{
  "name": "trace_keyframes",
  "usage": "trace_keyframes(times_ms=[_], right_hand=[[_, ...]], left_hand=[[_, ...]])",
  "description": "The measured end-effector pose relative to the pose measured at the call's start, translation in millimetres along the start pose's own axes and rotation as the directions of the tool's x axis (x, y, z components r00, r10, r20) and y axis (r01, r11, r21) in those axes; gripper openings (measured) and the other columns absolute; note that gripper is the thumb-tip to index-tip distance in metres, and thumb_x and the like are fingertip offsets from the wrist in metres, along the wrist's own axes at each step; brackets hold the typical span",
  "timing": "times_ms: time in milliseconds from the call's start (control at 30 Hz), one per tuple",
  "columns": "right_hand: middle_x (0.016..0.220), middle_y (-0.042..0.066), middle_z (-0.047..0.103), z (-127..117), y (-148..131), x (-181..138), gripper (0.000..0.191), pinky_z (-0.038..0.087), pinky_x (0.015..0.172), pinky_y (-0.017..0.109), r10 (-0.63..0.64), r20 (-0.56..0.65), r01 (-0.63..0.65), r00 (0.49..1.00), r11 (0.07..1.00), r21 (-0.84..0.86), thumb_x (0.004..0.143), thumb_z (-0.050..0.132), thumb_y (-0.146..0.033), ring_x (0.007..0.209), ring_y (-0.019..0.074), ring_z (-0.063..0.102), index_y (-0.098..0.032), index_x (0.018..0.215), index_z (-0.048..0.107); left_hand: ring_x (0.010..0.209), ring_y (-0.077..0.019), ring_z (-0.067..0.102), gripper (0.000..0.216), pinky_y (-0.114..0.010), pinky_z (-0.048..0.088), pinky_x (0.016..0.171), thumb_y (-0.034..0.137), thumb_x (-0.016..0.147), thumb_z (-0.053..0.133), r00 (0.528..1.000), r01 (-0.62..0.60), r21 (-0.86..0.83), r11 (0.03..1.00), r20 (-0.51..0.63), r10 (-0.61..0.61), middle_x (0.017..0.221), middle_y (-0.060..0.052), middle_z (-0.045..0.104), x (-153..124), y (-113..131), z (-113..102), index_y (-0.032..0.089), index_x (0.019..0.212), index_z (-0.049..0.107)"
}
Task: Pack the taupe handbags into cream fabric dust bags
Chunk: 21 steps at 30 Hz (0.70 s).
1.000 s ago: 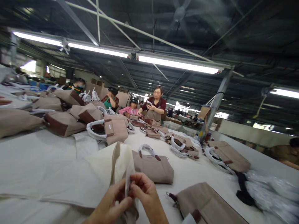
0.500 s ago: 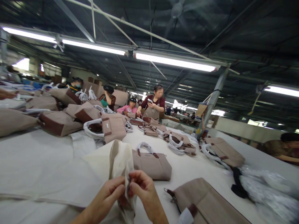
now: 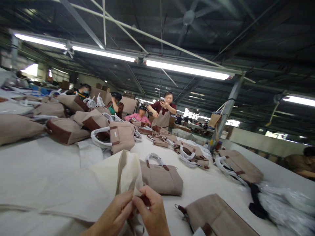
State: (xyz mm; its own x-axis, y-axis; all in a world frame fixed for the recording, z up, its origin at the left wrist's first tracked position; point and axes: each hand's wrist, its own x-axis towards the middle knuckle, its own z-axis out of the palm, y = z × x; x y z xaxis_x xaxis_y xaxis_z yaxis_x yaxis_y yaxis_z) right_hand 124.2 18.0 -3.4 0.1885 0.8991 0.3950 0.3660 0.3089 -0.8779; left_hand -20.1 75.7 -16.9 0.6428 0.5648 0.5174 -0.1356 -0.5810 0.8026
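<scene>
My left hand (image 3: 115,213) and my right hand (image 3: 153,212) meet at the bottom centre, both pinching the edge of a cream cloth bag (image 3: 128,172) that stands up in front of them. The fingertips touch each other over the fabric. The rest of the cream cloth spreads flat to the left over the table (image 3: 36,164). A taupe handbag (image 3: 161,177) with a wrapped handle lies just behind my hands. Another taupe bag (image 3: 216,216) with a brown strap lies at the lower right.
Many taupe and brown handbags (image 3: 120,136) are piled along the long white table. Several people (image 3: 163,111) work at the far end. Another person (image 3: 304,160) sits at the right edge. Crumpled clear plastic (image 3: 285,206) and a black strap lie on the right. A steel pillar (image 3: 227,108) stands behind.
My fingers have shifted along the cloth edge and closed together, fingertips now touching. The standing person at the far end has raised both hands to face height.
</scene>
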Motion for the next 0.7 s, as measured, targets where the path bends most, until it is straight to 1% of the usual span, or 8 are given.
trace_keyframes(times_ms=[33, 100, 167, 267, 400, 467, 567, 700], right_hand=[[0.065, -0.001, 0.054, 0.4, 1.4, 0.5, 0.019, 0.04, 0.059, 0.027, 0.019, -0.009, -0.019, 1.0, 1.0, 0.019, 0.078, 0.06, -0.038, 0.062, 0.0151, 0.05, -0.02, 0.071, 0.058], [0.063, -0.001, 0.054, 1.1, 3.7, 1.6, 0.02, 0.041, 0.057, 0.026, 0.045, -0.02, -0.043, 0.999, 0.997, 0.064, 0.077, 0.062, -0.039, 0.06, 0.0149, 0.051, -0.02, 0.072, 0.057], [0.066, 0.0, 0.059, 1.8, 4.8, 2.2, 0.023, 0.044, 0.059, 0.027, 0.026, -0.008, -0.025, 1.0, 0.992, 0.121, 0.079, 0.063, -0.042, 0.062, 0.0158, 0.055, -0.02, 0.073, 0.061], [0.071, 0.003, 0.065, 2.2, 5.2, 1.9, 0.028, 0.048, 0.063, 0.027, -0.027, 0.007, 0.025, 1.0, 0.982, 0.189, 0.083, 0.065, -0.045, 0.067, 0.0167, 0.058, -0.018, 0.076, 0.067], [0.063, 0.0, 0.057, 2.0, 6.0, 0.4, 0.04, 0.043, 0.053, 0.023, -0.001, -0.044, 0.011, 0.999, 0.969, 0.248, 0.083, 0.069, -0.056, 0.056, 0.0122, 0.051, -0.018, 0.074, 0.063], [0.063, -0.001, 0.056, 1.7, 6.0, -0.2, 0.047, 0.043, 0.051, 0.023, 0.017, -0.043, -0.005, 0.999, 0.964, 0.267, 0.084, 0.068, -0.064, 0.055, 0.0117, 0.052, -0.018, 0.076, 0.06], [0.061, -0.002, 0.054, 1.1, 3.7, -0.2, 0.054, 0.043, 0.047, 0.022, 0.043, -0.041, -0.029, 0.998, 0.958, 0.287, 0.081, 0.067, -0.071, 0.051, 0.011, 0.052, -0.018, 0.076, 0.056], [0.056, -0.004, 0.052, -2.2, -0.9, 0.6, 0.057, 0.038, 0.043, 0.02, 0.068, -0.026, -0.056, 0.997, 0.944, 0.325, 0.08, 0.068, -0.074, 0.044, 0.0076, 0.046, -0.019, 0.075, 0.051]], left_hand=[[0.1, -0.0232, 0.067, 0.038, -0.027, 0.054, 0.092, 0.042, 0.101, 0.051, 0.997, -0.033, 0.021, 0.999, -0.065, 0.034, 0.118, -0.01, 0.073, -1.8, -5.8, 1.3, 0.023, 0.128, 0.071], [0.109, -0.0251, 0.068, 0.05, -0.027, 0.057, 0.092, 0.036, 0.094, 0.063, 0.977, -0.078, 0.06, 0.995, -0.195, 0.088, 0.133, -0.012, 0.067, -5.6, -18.2, 3.3, 0.026, 0.144, 0.059], [0.117, -0.0267, 0.067, 0.058, -0.028, 0.057, 0.095, 0.033, 0.091, 0.069, 0.965, -0.084, 0.068, 0.994, -0.242, 0.098, 0.139, -0.012, 0.065, -7.8, -27.1, 4.2, 0.03, 0.147, 0.056], [0.12, -0.0269, 0.067, 0.046, -0.029, 0.053, 0.102, 0.037, 0.093, 0.066, 0.985, -0.037, 0.003, 0.999, -0.17, 0.037, 0.133, -0.009, 0.07, -5.7, -27.2, 3.5, 0.031, 0.139, 0.065], [0.092, -0.0237, 0.07, 0.05, -0.032, 0.056, 0.09, 0.056, 0.096, 0.058, 0.995, 0.063, -0.163, 0.985, -0.064, -0.074, 0.106, -0.007, 0.078, 2.0, -12.4, 1.9, 0.027, 0.135, 0.069], [0.083, -0.0213, 0.065, 0.056, -0.031, 0.055, 0.082, 0.063, 0.094, 0.057, 0.994, 0.101, -0.265, 0.959, -0.014, -0.109, 0.093, -0.006, 0.076, 4.5, -6.1, 1.8, 0.025, 0.133, 0.07], [0.076, -0.0171, 0.058, 0.056, -0.026, 0.051, 0.073, 0.064, 0.092, 0.061, 0.991, 0.135, -0.375, 0.917, 0.06, -0.122, 0.082, -0.003, 0.07, 6.4, 0.2, 0.7, 0.023, 0.127, 0.075], [0.079, -0.0181, 0.061, 0.058, -0.026, 0.051, 0.074, 0.068, 0.088, 0.063, 0.972, 0.219, -0.425, 0.878, 0.171, -0.16, 0.083, -0.004, 0.067, 8.5, 9.8, -6.1, 0.02, 0.115, 0.079]])
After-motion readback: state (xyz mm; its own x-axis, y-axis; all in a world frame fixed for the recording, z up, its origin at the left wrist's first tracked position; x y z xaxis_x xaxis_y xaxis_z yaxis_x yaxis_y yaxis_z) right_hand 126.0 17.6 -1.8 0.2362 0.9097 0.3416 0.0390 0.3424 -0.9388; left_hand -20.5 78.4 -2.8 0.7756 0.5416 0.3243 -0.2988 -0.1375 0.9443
